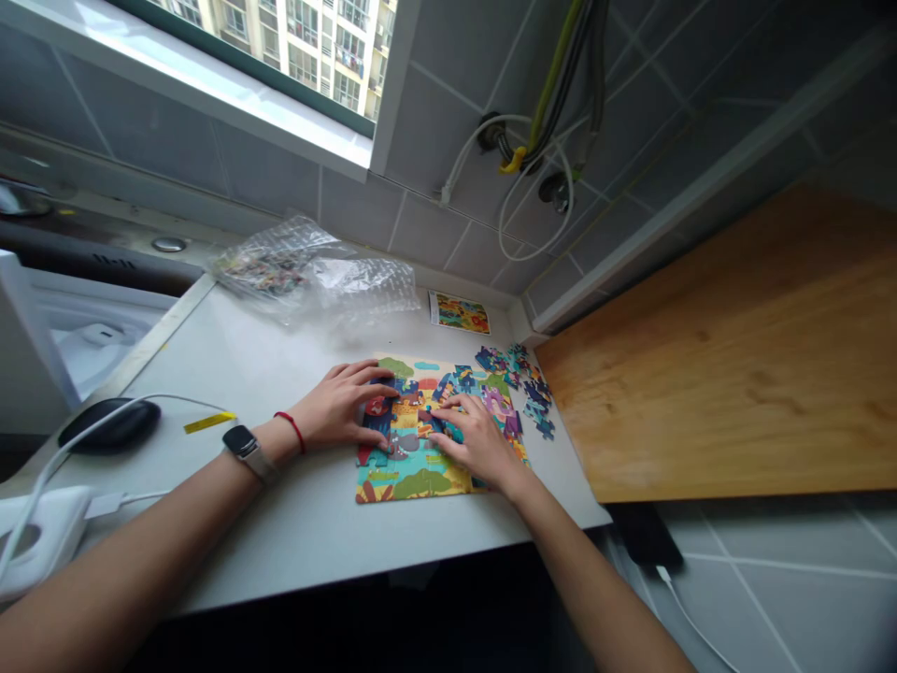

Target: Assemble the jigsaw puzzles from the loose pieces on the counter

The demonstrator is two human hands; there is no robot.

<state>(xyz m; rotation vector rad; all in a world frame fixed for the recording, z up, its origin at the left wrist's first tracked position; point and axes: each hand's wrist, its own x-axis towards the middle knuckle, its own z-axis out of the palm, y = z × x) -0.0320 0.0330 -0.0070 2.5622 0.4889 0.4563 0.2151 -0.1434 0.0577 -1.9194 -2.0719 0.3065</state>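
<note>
From my remote station I record a colourful jigsaw puzzle (424, 486) lying flat on the white table (280, 523), towards its right part and close to its near edge. The left hand (342, 408) lies palm down over the puzzle's left edge, its fingers spread and its thumb well apart from them. The right hand (480, 439) is over the middle, thumb and forefinger tips close around a small puzzle area; I cannot tell whether they grip a piece. Just beyond the puzzle's right edge I note a cluster of loose pieces (538, 397). A printed picture card (461, 314) lies on the far side, and to its left a crumpled clear plastic bag (368, 285), with multicoloured contents at its left end. The left wrist bears a watch (241, 441) and a red cord (292, 430). Farther left I find a yellow strip (209, 423) and a rounded black object (112, 426). A wooden panel (729, 374) occupies the right side; a window (301, 47) stands at far left.
</note>
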